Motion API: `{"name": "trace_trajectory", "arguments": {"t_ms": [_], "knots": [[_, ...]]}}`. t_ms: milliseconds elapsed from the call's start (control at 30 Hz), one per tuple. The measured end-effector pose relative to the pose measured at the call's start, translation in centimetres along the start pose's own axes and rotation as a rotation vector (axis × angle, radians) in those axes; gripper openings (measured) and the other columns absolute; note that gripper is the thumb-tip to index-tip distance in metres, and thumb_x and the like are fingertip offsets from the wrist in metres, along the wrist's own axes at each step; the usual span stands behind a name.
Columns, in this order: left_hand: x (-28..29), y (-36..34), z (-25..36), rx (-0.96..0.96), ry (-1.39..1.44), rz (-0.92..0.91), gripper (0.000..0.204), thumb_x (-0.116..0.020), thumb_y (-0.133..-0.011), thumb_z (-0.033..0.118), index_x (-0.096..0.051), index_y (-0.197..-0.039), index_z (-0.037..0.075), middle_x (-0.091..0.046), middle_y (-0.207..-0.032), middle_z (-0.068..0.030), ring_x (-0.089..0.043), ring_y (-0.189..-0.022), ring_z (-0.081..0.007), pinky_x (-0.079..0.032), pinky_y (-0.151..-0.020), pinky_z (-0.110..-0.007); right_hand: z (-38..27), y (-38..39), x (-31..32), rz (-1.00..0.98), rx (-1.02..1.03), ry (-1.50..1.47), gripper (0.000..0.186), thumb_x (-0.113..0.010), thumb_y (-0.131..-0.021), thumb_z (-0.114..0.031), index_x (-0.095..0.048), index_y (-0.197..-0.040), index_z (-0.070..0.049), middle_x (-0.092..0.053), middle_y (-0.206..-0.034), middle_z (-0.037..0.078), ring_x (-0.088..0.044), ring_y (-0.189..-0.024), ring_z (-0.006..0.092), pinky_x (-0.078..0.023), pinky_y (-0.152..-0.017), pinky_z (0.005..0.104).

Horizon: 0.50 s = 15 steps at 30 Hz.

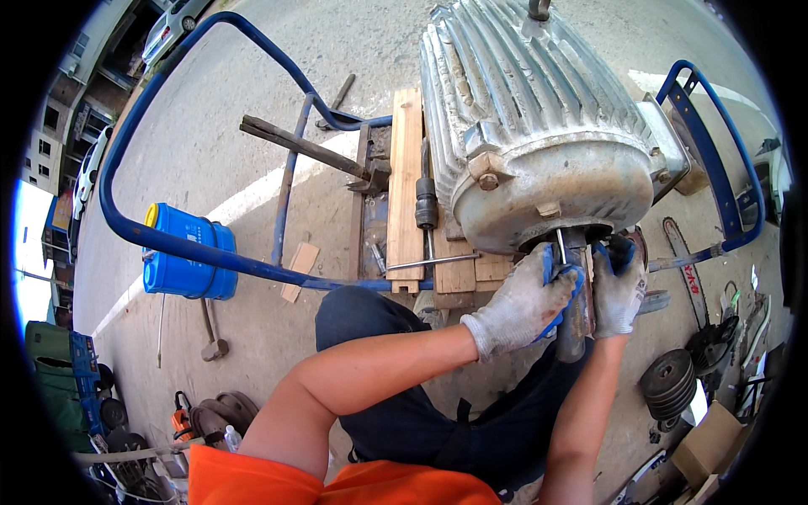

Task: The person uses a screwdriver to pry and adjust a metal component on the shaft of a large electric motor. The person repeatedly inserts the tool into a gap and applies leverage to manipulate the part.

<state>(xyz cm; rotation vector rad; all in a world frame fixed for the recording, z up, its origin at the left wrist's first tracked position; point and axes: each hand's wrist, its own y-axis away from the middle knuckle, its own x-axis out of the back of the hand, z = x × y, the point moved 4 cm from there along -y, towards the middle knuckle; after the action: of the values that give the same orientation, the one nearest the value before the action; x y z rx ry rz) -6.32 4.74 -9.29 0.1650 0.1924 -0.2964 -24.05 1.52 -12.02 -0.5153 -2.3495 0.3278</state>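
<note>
A large grey finned electric motor (547, 109) lies in front of me, its round end cover (555, 195) facing my knees. From the middle of that cover a thick metal shaft (574, 324) sticks out toward me. My left hand (532, 296), in a white glove with a blue palm, is closed around a thin metal rod (561, 242) whose end rises above the fingers beside the shaft. On the shaft's other side, my right hand (619, 290), gloved alike, has its fingers curled in close to the end cover. What those fingers grip is hidden.
A blue tubular frame (189, 259) surrounds the wooden planks (406, 194) by the motor. A socket tool (427, 202) and a metal bar (433, 262) lie there. Left are a blue bucket (189, 252) and a hammer (215, 347); right, a chainsaw (711, 341) and a grooved pulley (667, 385).
</note>
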Motion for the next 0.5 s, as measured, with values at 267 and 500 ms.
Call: {"name": "trace_trajectory", "arguments": {"t_ms": [267,500], "knots": [[-0.1,0.2,-0.2,0.086,0.065,-0.021,0.038,-0.06,-0.094,0.035,-0.049,-0.115,0.006,-0.052,-0.09,0.002,-0.045,-0.079,-0.0041,-0.043,-0.068,-0.021,-0.2,-0.4,-0.3,-0.14,-0.052,0.097,0.015,-0.062,-0.085,-0.01,-0.062,-0.093,0.002,-0.065,-0.08,0.019,-0.064,-0.075,0.0357,-0.049,-0.067,0.0407],[-0.1,-0.1,-0.7,-0.023,0.066,0.001,0.038,-0.061,-0.093,0.036,-0.049,-0.115,0.007,-0.05,-0.088,0.0041,-0.043,-0.074,-0.0033,-0.042,-0.064,-0.02,-0.4,-0.6,-0.2,-0.134,-0.022,0.13,0.02,-0.061,-0.089,-0.016,-0.063,-0.098,0.002,-0.068,-0.086,0.015,-0.064,-0.076,0.0251,-0.049,-0.07,0.0371]]}}
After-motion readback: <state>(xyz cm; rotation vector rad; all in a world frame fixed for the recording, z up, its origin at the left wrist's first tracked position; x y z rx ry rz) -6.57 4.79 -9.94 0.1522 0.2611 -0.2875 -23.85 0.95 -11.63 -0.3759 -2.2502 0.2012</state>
